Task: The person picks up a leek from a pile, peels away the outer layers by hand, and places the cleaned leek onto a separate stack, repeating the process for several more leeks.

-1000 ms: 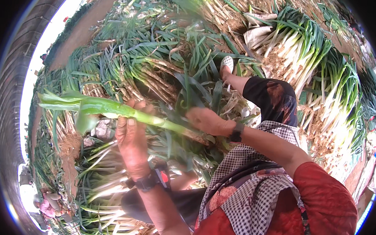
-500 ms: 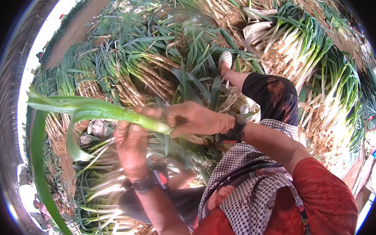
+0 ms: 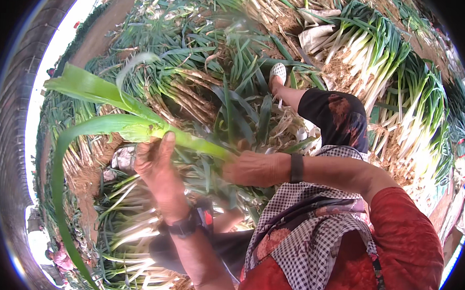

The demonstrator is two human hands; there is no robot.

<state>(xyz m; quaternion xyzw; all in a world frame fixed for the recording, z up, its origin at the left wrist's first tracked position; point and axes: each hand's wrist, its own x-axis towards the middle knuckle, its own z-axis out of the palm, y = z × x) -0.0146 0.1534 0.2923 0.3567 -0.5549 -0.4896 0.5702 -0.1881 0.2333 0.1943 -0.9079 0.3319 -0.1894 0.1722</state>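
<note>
1. Here the left hand [image 3: 161,173] is rising from its forearm at the lower edge, fingers curling upward and thumb pressing along the green onion [image 3: 196,143]; that grip is narrow, closing around the middle of the stalk.
2. Over on the right, the right hand [image 3: 256,168] is reaching in almost level, elbow bending, back of the hand turning to the camera; it is closing around the stalk's lower end.
3. So the green onion is lying across both grips, sloping down from left to right, one broad leaf spreading up and left of the left grip, while a long leaf [image 3: 60,163] is arching out left and drooping well below it.
4. Beyond the right grip, up and to the right, a crumpled pale sack [image 3: 315,37] is lying beside a pile of white-stemmed onions [image 3: 410,111]; whatever it may be holding is impossible to tell.
5. More pale stems [image 3: 130,239] are lying below the left grip, and brown-stemmed onions [image 3: 193,91] are resting above it.
6. The right fingers are blurring and covering the stalk's end, some left fingers are hiding behind the stalk, and the drooping leaf is running out near the lower edge.
</note>
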